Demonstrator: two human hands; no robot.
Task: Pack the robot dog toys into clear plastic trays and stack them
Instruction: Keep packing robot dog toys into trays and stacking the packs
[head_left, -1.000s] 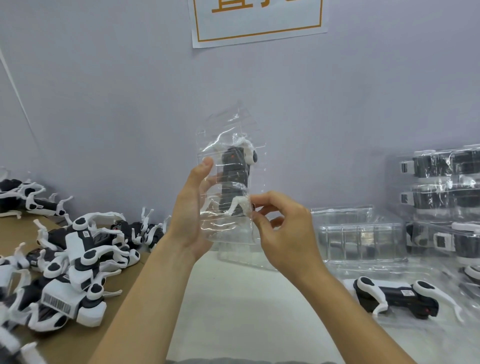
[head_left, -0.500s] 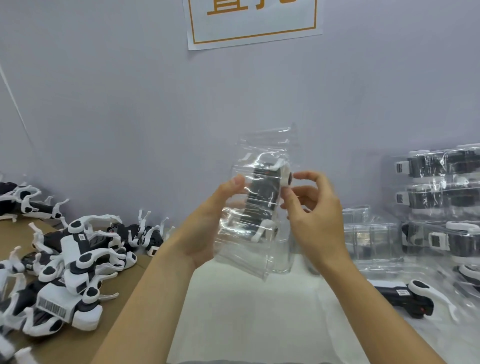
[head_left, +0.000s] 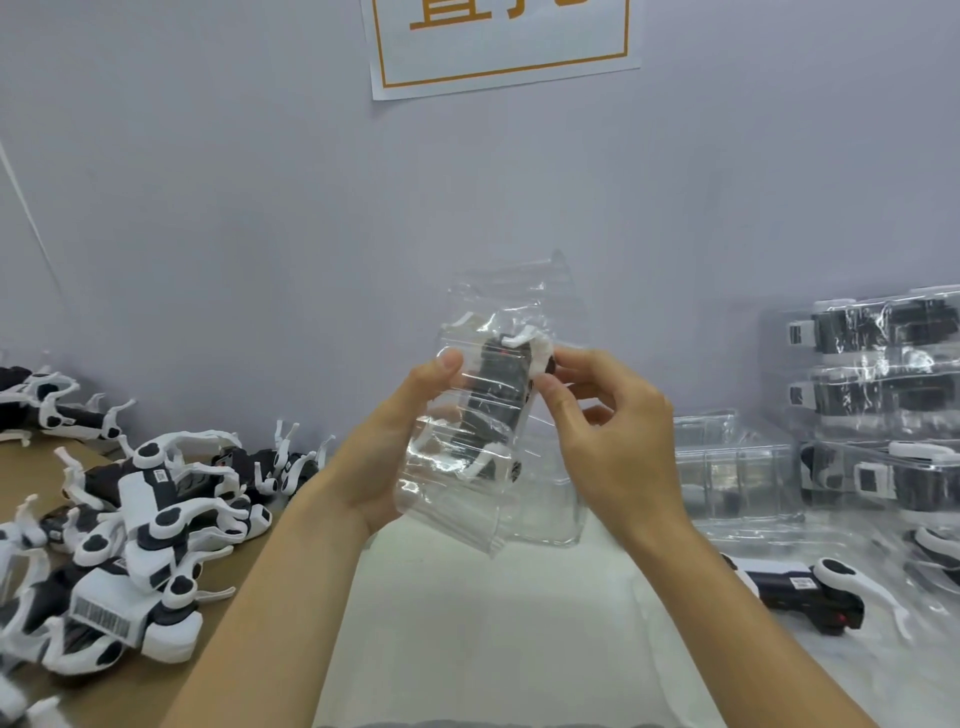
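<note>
I've got the clear plastic tray (head_left: 470, 457) up in the air, mid-frame, in front of the grey wall (head_left: 260, 234) and above the white table (head_left: 483, 623). It's held roughly upright, tilted a bit, w/ a black-and-white robot dog toy (head_left: 498, 400) seated inside; white legs show near the tray's top and lower down. My left hand (head_left: 395, 457) cups the tray from the left side and behind, thumb pressed on the front of the plastic, fingers wrapped round the back, so it's gripping the tray. My right hand (head_left: 608, 431) is at the tray's upper right edge, thumb and forefinger pinching there by the toy's white leg joint; can't tell if they're on the plastic or the toy itself. Other fingers curl loosely behind.

Left side: a pile of loose robot dogs (head_left: 130, 530) lies on a brown cardboard sheet (head_left: 156, 691), tangled, some w/ barcode labels facing up. More of them sit farther back along the wall at the left edge.

Right side: a stack of packed trays (head_left: 878, 395) stands against the wall, black toy bodies visible through the plastic. Just left of that stack sit empty clear trays (head_left: 732, 467). Nearer to me, a single robot dog (head_left: 800, 597) lies on its side on the table, partly behind my right forearm. A second see-through tray (head_left: 550, 514) stands on the table directly behind the held one.

A white sign w/ orange border (head_left: 501, 47) hangs on the wall up top, text cut off.
</note>
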